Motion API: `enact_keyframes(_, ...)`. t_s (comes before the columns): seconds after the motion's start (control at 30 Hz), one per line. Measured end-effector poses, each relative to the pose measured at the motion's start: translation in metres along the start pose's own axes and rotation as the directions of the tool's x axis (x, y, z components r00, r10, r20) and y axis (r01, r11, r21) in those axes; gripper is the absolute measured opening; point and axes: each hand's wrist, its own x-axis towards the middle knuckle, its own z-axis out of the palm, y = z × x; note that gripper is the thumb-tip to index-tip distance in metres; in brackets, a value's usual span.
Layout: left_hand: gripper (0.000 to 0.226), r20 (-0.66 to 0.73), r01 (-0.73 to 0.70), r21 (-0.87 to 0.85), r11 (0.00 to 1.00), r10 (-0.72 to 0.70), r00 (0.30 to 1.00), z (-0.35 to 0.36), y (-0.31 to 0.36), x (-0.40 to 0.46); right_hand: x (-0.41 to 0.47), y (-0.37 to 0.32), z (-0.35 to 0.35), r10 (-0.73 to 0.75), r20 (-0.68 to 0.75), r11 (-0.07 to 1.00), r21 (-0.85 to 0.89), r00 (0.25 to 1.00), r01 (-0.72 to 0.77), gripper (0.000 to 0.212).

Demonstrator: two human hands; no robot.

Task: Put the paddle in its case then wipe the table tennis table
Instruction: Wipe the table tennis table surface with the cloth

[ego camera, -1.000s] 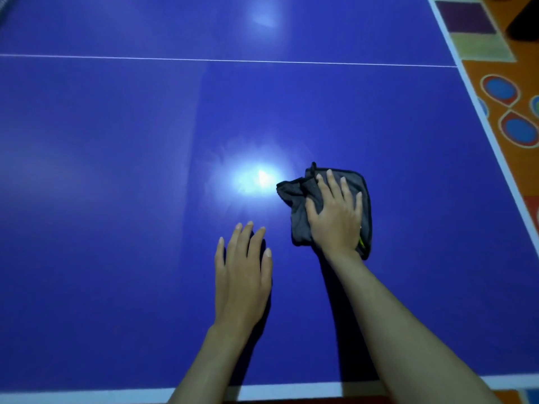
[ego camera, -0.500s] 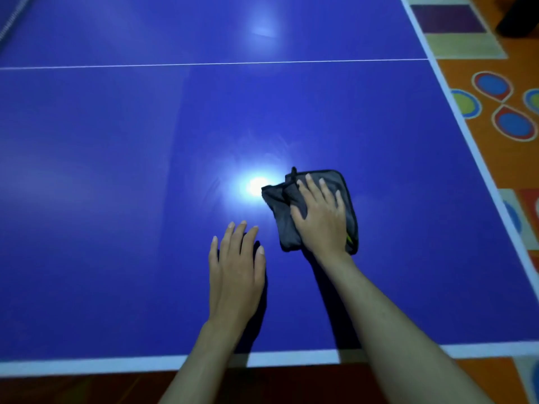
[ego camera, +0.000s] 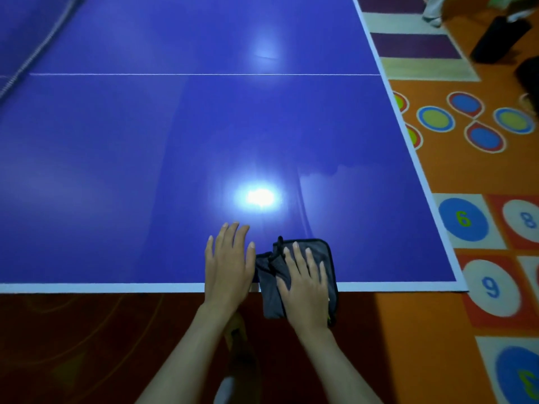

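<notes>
In the head view, wiping is the step in hand: the right hand [ego camera: 306, 284] presses flat, fingers straight, on a dark grey folded cloth [ego camera: 300, 277] overhanging the blue bench [ego camera: 175, 141] at 6 o'clock. The left hand [ego camera: 229, 266] rests flat at its 9 o'clock. No paddle shows. Next likely needs another stroke toward 12 o'clock.

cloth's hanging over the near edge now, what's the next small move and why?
Probably push the cloth forward again with the right hand pressing flat. It overhangs the table at its white near edge, beside the left hand, and blue surface lies ahead.
</notes>
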Motion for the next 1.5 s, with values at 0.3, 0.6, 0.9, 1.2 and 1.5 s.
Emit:
enact_keyframes(0.3, 0.048, 0.011, 0.008, -0.023, 1.000, -0.007, 1.000, 0.018, 0.002, 0.052, 0.116, 0.005, 0.001, 0.054, -0.055, 0.999, 0.000, 0.997, -0.054, 0.066)
enact_keyframes(0.6, 0.045, 0.043, -0.036, -0.062, 0.997, 0.038, 0.998, 0.048, 0.009, 0.129, 0.288, 0.030, -0.009, 0.088, -0.117, 0.996, 0.026, 0.989, -0.086, 0.061)
enact_keyframes(0.9, 0.043, 0.046, -0.109, -0.014, 0.994, 0.109, 0.993, 0.060, 0.007, 0.154, 0.374, 0.050, -0.016, 0.051, -0.119, 0.998, 0.049, 0.992, -0.045, 0.061)
enact_keyframes(1.2, 0.043, 0.072, -0.214, 0.103, 0.971, 0.207, 0.976, 0.063, 0.026, 0.109, 0.251, 0.066, -0.017, 0.044, -0.098, 0.996, 0.087, 0.994, -0.035, 0.062)
enact_keyframes(1.5, 0.046, 0.060, -0.167, 0.099, 0.981, 0.162, 0.985, 0.051, 0.074, 0.027, 0.024, 0.094, -0.018, 0.067, -0.050, 0.997, 0.043, 0.996, -0.065, 0.067)
